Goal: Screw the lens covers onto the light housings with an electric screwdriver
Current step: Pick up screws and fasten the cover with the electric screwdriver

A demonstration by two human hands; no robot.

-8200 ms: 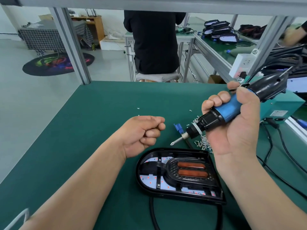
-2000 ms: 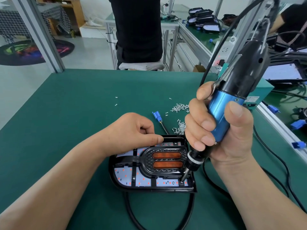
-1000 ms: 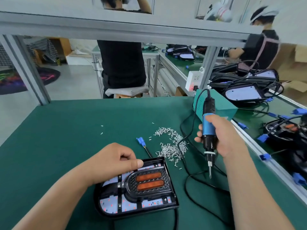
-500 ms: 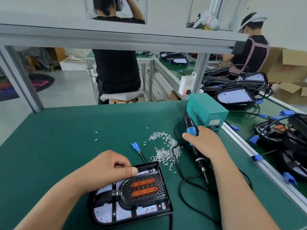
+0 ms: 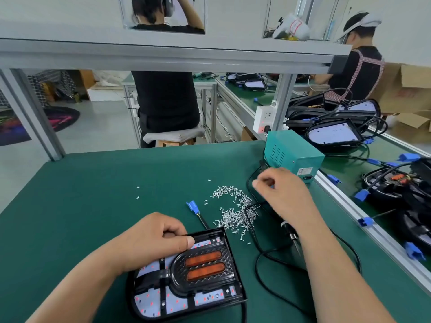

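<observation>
Left grip (image 5: 151,238) clamps light housing (image 5: 205,273) on counter (image 5: 93,206) | right grip (image 5: 284,197) over electric screwdriver (image 5: 290,231), closure unclear | screws (image 5: 233,213) adjacent.

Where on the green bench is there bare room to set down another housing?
Bare mat left of the light housing and beyond the screw pile toward the far edge. Crowded at right: cable, electric screwdriver, teal box.

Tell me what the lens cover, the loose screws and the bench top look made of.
Lens cover: apparently clear glossy plastic, since white panels show through it. Loose screws: bright silvery metal that glints. Bench top: matte dark green mat, perhaps rubber, with no glare.
</observation>
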